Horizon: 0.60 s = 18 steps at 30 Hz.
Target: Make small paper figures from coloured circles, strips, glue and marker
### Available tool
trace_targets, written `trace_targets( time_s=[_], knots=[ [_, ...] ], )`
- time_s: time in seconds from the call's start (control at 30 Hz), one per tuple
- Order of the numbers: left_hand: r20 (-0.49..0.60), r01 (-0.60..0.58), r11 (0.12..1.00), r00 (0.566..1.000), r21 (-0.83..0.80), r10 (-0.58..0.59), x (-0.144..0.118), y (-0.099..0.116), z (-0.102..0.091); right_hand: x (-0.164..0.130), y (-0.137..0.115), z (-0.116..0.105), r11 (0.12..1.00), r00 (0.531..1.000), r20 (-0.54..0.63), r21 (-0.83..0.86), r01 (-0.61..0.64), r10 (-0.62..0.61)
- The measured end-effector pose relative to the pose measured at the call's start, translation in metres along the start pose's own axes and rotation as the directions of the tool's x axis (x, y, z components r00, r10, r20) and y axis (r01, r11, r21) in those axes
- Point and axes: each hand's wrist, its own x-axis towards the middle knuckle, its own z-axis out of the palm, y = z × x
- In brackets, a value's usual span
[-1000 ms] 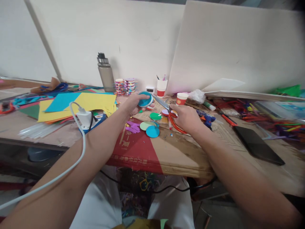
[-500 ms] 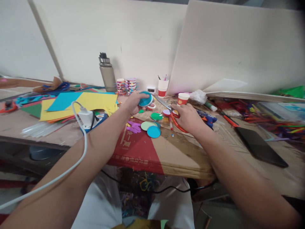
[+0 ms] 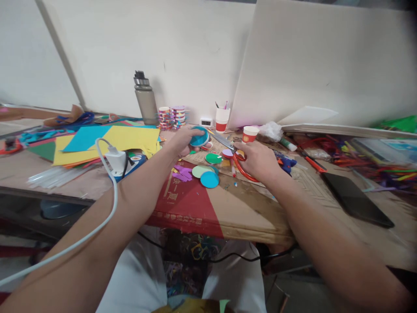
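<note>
Left hand (image 3: 182, 141) pinching the round blue paper disc (image 3: 198, 136) above the cardboard-covered table (image 3: 247, 208), right hand (image 3: 257, 160) closed on red-handled metal scissors (image 3: 233, 152), blades apparently nudged closer to the disc than a moment ago

This is a paper-craft workroom. The desk (image 3: 247, 208) is strewn with coloured paper sheets (image 3: 114, 141), cut paper circles (image 3: 208, 174), a glue gun (image 3: 285, 161), a glue stick (image 3: 287, 144), red-handled scissors (image 3: 239, 163) and heaps of coloured sticks (image 3: 368, 163) (a drinking bottle (image 3: 145, 100) stands by the plain white wall (image 3: 130, 52)).
</note>
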Motion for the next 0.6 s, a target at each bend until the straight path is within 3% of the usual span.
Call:
trace_targets(
  time_s=[0.33,0.6],
  knots=[
    [-0.001,0.010,1.000,1.000,0.005,-0.010,-0.0013,0.0022,0.0007,0.0012,0.0053,0.0040,1.000,1.000,0.008,-0.004,0.011,-0.011],
    [0.100,0.041,0.999,0.994,0.023,-0.043,0.0017,-0.0051,-0.0020,0.0017,0.0037,0.0041,1.000,1.000,0.021,-0.027,-0.007,0.008]
  ],
)
